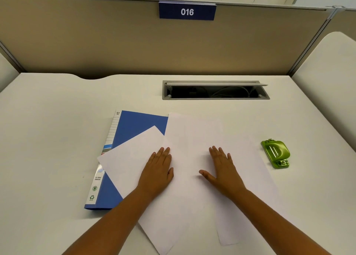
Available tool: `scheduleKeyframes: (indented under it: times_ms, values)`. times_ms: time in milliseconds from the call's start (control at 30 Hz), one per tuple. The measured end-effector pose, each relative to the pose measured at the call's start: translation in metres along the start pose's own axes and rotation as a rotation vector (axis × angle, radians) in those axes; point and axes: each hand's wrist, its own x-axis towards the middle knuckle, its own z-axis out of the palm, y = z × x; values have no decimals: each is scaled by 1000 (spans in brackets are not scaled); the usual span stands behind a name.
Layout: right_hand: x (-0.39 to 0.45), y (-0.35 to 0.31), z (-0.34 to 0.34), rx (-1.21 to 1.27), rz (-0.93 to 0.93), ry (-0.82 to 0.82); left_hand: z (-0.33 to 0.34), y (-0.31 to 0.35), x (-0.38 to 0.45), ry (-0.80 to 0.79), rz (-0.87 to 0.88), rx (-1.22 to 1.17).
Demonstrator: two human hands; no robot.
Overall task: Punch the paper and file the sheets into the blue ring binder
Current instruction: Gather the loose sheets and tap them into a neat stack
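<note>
Sheets (192,158) are pressed flat by left hand (158,168) and right hand (223,170), fingers straight, overlapping the closed binder (134,124) at left; punch (275,153) lies untouched far right. Nothing is punched or filed.

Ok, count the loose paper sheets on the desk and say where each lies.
2 distinguishable. One tilted sheet lies partly over the blue ring binder under the left hand; another lies under the right hand. More may be stacked beneath.
</note>
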Motion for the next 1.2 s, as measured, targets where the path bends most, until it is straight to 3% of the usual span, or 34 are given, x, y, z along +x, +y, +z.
scheduleKeyframes:
  times_ms: [167, 333, 500, 600, 733, 833, 967, 1100, 1200]
  values:
    - [-29, -35, 7, -13, 149, 92, -8, 1, 2, -29, -22, 118]
    - [-41, -44, 6, 44, 246, 29, -17, 7, -23, 9, -260, -24]
    - [-34, -49, 14, -115, 86, -71, -4, 7, -50, -9, -392, -82]
    - [-29, -50, 27, -152, -16, -143, -10, 9, -50, 100, -395, -124]
    - [-35, -46, 39, -68, -18, -153, -33, 6, -54, 292, -668, -391]
    - [-37, -46, 39, -32, -21, -144, -50, 4, -62, 413, -957, -799]
    - [-37, -47, 37, -14, -25, -141, -61, 14, -79, 499, -1135, -1196]
    - [-37, -48, 36, -14, -23, -147, -56, 25, -106, 520, -1240, -1267]
    - [-37, -48, 36, -26, -23, -151, -44, 26, -118, 444, -1329, -1323]
